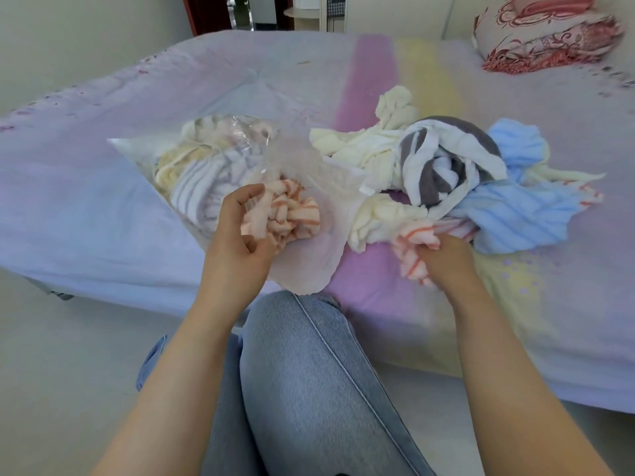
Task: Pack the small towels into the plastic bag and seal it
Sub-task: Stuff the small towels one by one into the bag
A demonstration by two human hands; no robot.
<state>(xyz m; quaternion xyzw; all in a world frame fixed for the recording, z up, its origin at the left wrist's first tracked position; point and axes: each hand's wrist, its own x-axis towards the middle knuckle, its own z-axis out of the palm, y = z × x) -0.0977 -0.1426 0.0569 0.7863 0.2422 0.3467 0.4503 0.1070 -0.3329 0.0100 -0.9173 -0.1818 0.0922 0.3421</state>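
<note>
Near the bed's front edge, left hand [240, 231] half-curled, fingers pinching the clear plastic bag [302, 173] at its mouth against a pink-striped towel [288, 214] there. Right hand [443, 259] closed, knuckles up, gripping a second pink-striped towel [415, 242] at the front of the loose pile.

Bag: one, lying toward the bed's left side, mouth open, several towels inside; exact number unclear through the plastic. Loose pile just right of it: cream towels [364, 146], a grey-and-white towel [446, 159], a blue towel [515, 207], tangled together.

Bed [103, 187] covered in lilac sheet. Patterned pillow [546, 32] at far right corner. Denim-clad knee [309, 365] raised between forearms, hiding part of the front edge.
</note>
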